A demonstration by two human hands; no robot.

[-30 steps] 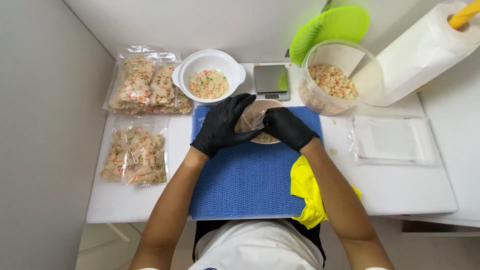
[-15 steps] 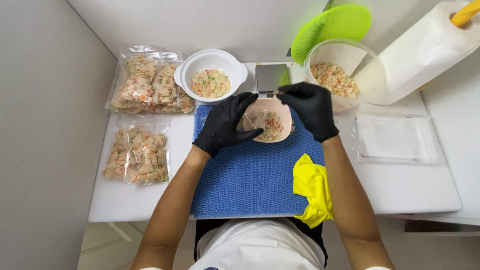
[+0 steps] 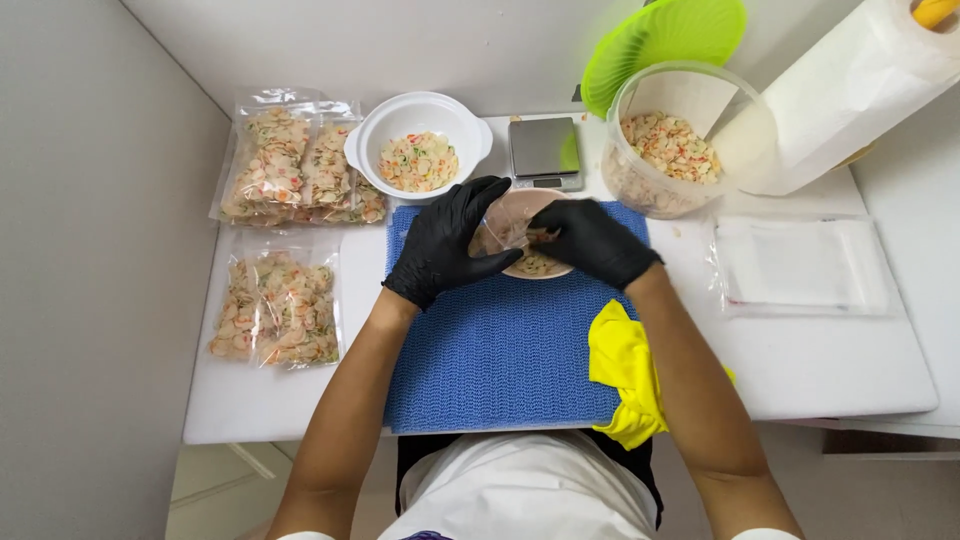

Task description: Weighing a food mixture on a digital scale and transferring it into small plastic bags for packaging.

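Just above the frame's centre, on the upper edge of the blue mat [image 3: 500,350], we are gripping a clear bag [image 3: 500,232] over a small pink bowl [image 3: 535,262]. Our left hand [image 3: 445,245] is pinching the bag's left side with its fingers curled around it; our right hand [image 3: 592,240] is closing on its right edge. The bag's long axis is running left to right between them; which way its mouth points we cannot tell.

Sealed and empty clear bags around a small scale

Two clear plastic bags filled with pale, orange-flecked chips [image 3: 300,165] lie overlapping at the table's far left; a third filled clear bag [image 3: 275,310] lies just nearer. A flat stack of empty clear plastic bags [image 3: 800,265] lies at right. The small grey digital scale [image 3: 544,152] sits at the back, its display too small to tell.
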